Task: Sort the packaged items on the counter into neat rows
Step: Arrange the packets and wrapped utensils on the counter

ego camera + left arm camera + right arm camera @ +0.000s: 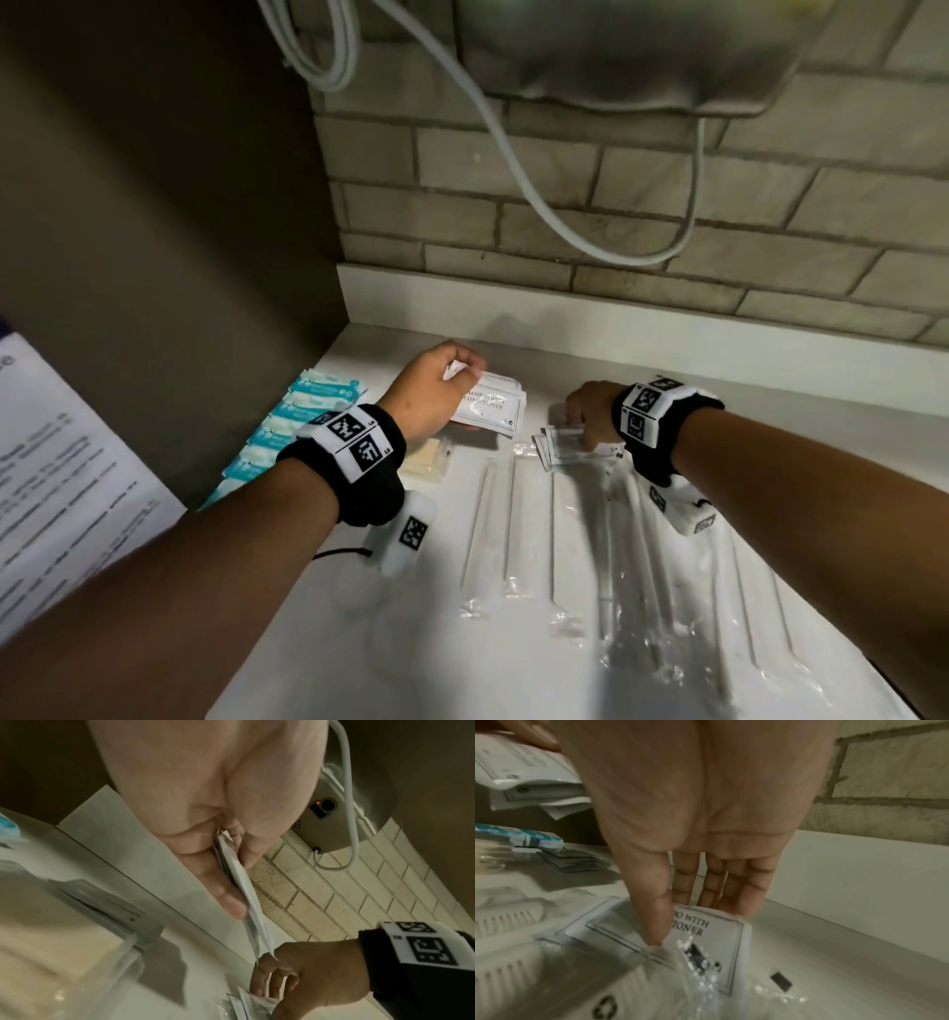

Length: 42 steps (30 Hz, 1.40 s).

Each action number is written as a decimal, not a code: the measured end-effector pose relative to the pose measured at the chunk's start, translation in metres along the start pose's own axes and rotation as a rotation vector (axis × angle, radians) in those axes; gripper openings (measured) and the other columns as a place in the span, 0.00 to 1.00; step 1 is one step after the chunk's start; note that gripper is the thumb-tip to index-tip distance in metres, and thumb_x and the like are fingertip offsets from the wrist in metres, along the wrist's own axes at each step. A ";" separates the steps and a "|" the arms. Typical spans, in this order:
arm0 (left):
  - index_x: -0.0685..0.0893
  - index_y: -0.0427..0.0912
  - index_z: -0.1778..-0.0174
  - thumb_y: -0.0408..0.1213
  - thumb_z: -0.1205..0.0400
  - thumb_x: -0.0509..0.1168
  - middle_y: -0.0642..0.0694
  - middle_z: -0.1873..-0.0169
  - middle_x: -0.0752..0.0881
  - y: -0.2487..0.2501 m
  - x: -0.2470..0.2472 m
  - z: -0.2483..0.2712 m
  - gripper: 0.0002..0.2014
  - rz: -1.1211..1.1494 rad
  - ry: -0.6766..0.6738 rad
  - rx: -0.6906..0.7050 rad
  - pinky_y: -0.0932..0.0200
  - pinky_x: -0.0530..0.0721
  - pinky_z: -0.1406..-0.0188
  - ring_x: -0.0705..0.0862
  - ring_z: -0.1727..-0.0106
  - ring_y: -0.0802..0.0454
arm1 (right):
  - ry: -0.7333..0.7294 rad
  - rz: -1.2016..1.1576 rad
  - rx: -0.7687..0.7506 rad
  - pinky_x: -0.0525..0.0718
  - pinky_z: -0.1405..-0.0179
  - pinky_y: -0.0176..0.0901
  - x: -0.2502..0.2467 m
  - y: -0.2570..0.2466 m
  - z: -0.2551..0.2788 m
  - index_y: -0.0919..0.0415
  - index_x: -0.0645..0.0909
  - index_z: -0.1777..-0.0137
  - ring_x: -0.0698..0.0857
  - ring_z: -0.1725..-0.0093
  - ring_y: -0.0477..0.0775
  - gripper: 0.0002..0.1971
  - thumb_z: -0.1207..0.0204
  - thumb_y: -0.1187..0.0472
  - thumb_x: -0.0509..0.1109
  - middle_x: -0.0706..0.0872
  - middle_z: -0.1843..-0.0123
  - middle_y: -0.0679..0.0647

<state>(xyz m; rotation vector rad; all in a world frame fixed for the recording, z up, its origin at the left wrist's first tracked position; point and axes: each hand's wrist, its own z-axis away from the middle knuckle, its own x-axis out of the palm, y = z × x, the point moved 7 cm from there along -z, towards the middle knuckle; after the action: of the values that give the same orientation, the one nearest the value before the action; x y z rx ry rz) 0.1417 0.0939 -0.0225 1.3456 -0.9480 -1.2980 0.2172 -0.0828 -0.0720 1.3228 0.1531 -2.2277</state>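
My left hand (459,393) holds a stack of white shampoo sachets (495,406) a little above the white counter (770,370), thumb on top and fingers underneath. In the left wrist view the stack (241,876) shows edge-on between the thumb and fingers. My right hand (572,426) reaches down to a small pile of the same sachets (565,449) lying on the counter. Its thumb (654,923) and fingertips (731,900) pinch the top sachet (713,929), which is printed with black text.
Teal packets (287,426) lie in a row along the dark left wall. A beige item in clear wrap (426,457) sits under my left wrist. Long clear-wrapped items (513,529) cover the near counter. A white cable (513,154) hangs on the brick wall.
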 end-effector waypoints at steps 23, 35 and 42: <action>0.76 0.41 0.37 0.19 0.21 0.65 0.37 0.41 0.86 0.008 -0.010 0.030 0.19 -0.145 -0.165 0.151 0.56 0.88 0.51 0.87 0.42 0.41 | -0.035 -0.150 0.193 0.82 0.40 0.46 0.004 0.011 -0.003 0.57 0.83 0.37 0.85 0.37 0.61 0.26 0.36 0.61 0.81 0.85 0.38 0.57; 0.76 0.48 0.39 0.22 0.20 0.65 0.42 0.41 0.85 0.002 -0.018 0.039 0.19 -0.194 -0.081 0.175 0.52 0.88 0.46 0.86 0.41 0.46 | 0.197 -0.260 0.034 0.75 0.56 0.43 -0.030 -0.023 0.080 0.59 0.79 0.42 0.80 0.52 0.57 0.17 0.29 0.61 0.77 0.85 0.44 0.55; 0.81 0.50 0.41 0.21 0.21 0.61 0.43 0.50 0.87 -0.010 -0.044 0.079 0.20 -0.150 -0.041 0.105 0.50 0.85 0.48 0.86 0.53 0.48 | 0.285 -0.386 -0.266 0.71 0.56 0.36 -0.030 -0.113 0.130 0.58 0.80 0.48 0.77 0.55 0.51 0.14 0.31 0.62 0.79 0.83 0.53 0.49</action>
<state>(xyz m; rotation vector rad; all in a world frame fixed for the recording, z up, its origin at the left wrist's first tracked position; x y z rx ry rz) 0.0576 0.1285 -0.0177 1.4993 -0.9697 -1.4096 0.0702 -0.0219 0.0007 1.5507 0.8431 -2.2035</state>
